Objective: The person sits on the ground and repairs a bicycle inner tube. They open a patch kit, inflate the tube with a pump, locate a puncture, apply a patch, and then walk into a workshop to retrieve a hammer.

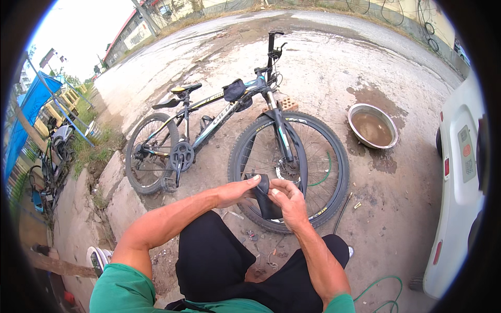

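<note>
Left hand [236,192] and right hand [290,204] pinched a flattened black rubber tube [268,208] near the spoked, black-tyred bicycle wheel [343,177]; left forearm [172,218] slanted rightward; right forearm [319,256] leftward.

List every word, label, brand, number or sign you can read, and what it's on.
I won't copy out wording or brands, but lettering shows here:
Bicycle frame: large letters, legible; smaller ones, blurred.
Front tire: small yellowish sidewall lettering, only partly legible.
White vehicle: markings on its grey panel, too small to read.
Held black strip: none I can make out.
</note>
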{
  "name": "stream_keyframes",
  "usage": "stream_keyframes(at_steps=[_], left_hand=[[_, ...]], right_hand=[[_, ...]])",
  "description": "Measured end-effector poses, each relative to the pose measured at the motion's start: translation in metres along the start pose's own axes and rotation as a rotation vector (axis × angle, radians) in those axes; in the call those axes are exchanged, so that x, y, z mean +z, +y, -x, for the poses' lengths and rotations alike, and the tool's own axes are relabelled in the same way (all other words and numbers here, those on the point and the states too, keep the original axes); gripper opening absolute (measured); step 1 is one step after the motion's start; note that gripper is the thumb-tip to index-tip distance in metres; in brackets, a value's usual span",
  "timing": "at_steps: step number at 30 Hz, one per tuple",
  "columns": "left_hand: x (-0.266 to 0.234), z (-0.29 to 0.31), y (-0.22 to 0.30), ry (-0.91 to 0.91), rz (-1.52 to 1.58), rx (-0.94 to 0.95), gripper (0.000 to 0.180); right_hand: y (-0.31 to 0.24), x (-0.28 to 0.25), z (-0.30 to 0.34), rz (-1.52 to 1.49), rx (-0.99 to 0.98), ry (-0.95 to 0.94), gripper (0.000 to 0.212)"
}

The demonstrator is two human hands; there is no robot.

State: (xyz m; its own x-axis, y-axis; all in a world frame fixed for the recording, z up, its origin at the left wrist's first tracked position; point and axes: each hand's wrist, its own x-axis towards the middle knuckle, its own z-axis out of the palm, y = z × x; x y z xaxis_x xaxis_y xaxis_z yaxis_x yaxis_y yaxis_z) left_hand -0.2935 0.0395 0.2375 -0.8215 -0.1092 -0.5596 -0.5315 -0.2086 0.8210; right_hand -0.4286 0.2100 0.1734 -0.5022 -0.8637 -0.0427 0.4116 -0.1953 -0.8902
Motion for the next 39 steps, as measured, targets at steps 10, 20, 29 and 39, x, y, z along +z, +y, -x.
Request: stream_keyframes(at_steps=[10, 20, 29, 39], left_hand=[[0.086, -0.098, -0.031, 0.351, 0.455, 0.282, 0.049], [0.068, -0.067, -0.021, 0.505, 0.485, 0.430, 0.055], [-0.022, 0.008, 0.013, 1.153, 0.405, 0.810, 0.053], [0.110, 0.004, 0.020, 0.203, -0.804, 1.222, 0.035]], right_hand=[[-0.047, -0.100, 0.029, 0.065, 0.192, 0.097, 0.034], [0.122, -0.348, 0.075, 0.394, 0.595, 0.757, 0.020], [0.222, -0.352, 0.109, 1.188, 0.468, 0.781, 0.042], [0.214, -0.403, 0.106, 1.077, 0.295, 0.847, 0.035]])
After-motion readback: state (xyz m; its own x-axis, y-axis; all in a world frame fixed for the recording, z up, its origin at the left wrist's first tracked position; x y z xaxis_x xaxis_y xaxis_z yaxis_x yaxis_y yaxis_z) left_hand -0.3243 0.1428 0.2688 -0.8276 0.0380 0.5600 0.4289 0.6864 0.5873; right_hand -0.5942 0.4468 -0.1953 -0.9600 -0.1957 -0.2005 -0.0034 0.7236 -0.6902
